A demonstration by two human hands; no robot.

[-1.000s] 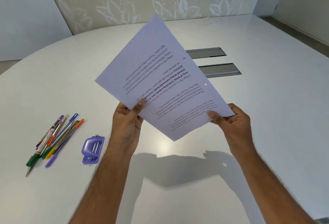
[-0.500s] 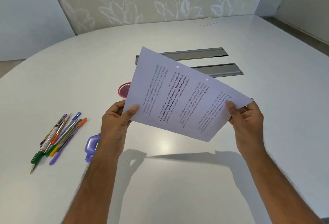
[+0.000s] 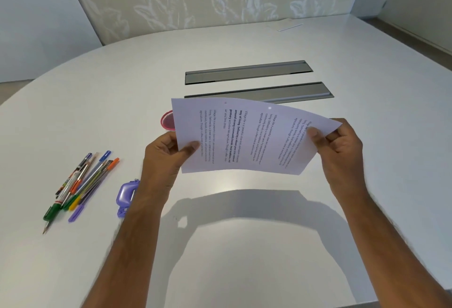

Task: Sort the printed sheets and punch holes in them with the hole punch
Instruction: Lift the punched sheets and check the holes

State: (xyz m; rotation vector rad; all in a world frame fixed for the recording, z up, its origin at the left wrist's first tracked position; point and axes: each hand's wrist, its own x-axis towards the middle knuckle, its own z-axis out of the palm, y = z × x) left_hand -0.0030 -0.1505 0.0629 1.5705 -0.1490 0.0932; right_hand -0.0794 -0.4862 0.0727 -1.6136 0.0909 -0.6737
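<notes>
I hold the printed sheets [image 3: 247, 136] above the white table, text running sideways, two punched holes near their far edge. My left hand [image 3: 166, 156] pinches the left edge with the thumb on top. My right hand [image 3: 340, 143] pinches the right corner, thumb on the print. The sheets bow slightly and lie nearly flat. A purple hole punch [image 3: 126, 196] lies on the table at the left, partly hidden by my left forearm.
A bunch of coloured pens [image 3: 80, 185] lies at the left. A pink mesh object [image 3: 168, 119] peeks out behind the sheets' left edge. Two grey metal slots [image 3: 247, 72] are set into the table [image 3: 244, 246] further back. A white sheet [image 3: 288, 25] lies at the far edge.
The sheets have tipped down from steeply raised to nearly level and lower over the table. Both hands moved apart and turned with them, uncovering the metal slots and the pink object.
</notes>
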